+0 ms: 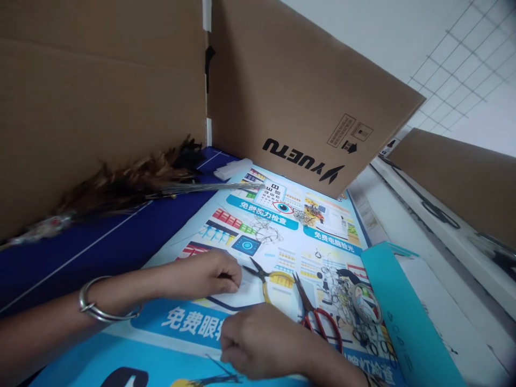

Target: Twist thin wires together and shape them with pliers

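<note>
Both sets of fingers curl in, my left hand [221, 273] by pliers [263, 274], right hand [258, 343] near scissors [310, 309]; any grip, I can't tell.

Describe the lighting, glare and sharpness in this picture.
Head view: dim, bluish light, with the tall brown cardboard panel at left dark; head view: pale glints on the round silver metal bangle; head view: the left hand slightly soft, the yellow-handled metal pliers readable in outline.
</note>
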The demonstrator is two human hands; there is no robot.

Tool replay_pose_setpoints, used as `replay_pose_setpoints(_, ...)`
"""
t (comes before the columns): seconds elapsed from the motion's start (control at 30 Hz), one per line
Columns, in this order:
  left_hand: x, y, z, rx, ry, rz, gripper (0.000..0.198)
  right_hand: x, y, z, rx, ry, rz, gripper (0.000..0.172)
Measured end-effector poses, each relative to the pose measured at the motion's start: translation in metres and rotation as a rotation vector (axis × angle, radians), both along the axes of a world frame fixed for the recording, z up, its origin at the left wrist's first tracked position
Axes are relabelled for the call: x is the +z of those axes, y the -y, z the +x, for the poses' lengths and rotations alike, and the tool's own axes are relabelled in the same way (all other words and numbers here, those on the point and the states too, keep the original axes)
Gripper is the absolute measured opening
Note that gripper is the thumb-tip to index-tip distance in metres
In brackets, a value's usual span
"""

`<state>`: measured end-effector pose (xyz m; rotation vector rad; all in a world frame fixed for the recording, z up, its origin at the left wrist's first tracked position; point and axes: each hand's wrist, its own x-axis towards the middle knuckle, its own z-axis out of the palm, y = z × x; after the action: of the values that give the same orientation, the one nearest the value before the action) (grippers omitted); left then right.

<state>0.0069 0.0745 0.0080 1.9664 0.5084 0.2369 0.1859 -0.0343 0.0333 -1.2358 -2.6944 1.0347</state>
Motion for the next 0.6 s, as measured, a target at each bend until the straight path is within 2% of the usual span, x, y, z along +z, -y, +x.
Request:
replay_pose_setpoints(0.13,0.003,0.002,-0.002,-0.043,-0.003,-0.096,0.017,0.002,-0.015,0.011,-0.301,-0.2,-0.096,0.009)
replay_pose_setpoints(0.2,0.001,0.0,-0.003,-0.054,-0.038,-0.144,0.018,0.002,-0.02,0.018,-0.385,-0.263,-0.115,0.009)
replay_pose_setpoints(0.3,0.0,-0.001,-0.003,-0.064,-0.05,-0.147,0.019,-0.001,-0.024,0.025,-0.441,-0.271,-0.117,0.007)
replay_pose_setpoints(0.5,0.007,0.003,-0.001,-0.066,-0.062,0.18,0.021,-0.007,-0.026,0.03,-0.478,-0.295,-0.189,0.015)
replay_pose_setpoints(0.6,0.006,0.006,-0.001,-0.042,-0.077,0.341,0.022,-0.008,-0.027,0.032,-0.496,-0.333,-0.241,0.016)
